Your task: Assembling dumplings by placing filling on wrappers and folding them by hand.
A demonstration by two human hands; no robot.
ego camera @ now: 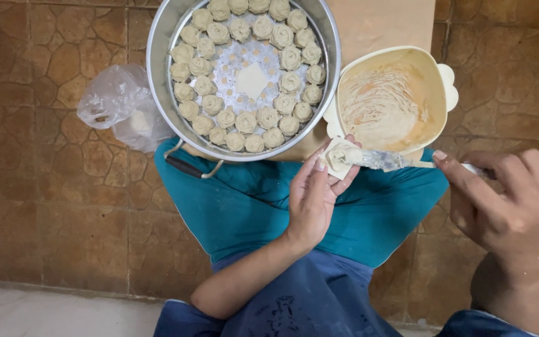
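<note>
**One wrapper in hand, filling going on**

One square dough wrapper lies across the fingertips of my left hand, held just below the rim of the cream bowl and over my lap. The fingers are curled up under it, cupping it rather than pinching; thumb side tucked at its left edge. A small lump of pale filling sits on the middle of the wrapper.

My right hand is closed around the handle of a spoon, thumb on top, fingers wrapped. The spoon runs level from that hand leftward, its smeared end touching the filling on the wrapper.

Just above the wrapper, the cream bowl with scalloped handles holds a thin, scraped layer of pale filling; much of the bottom shows swirl marks.

Left of the bowl and touching it, a round metal steamer pan rests partly on my lap, its loop handle hanging toward me. Inside, many folded dumplings stand in two rings along the wall; the perforated middle is bare.

Both vessels sit on a tan board. Further left, a crumpled clear plastic bag lies on the brown stone-pattern floor. Teal cloth covers my knees.
</note>
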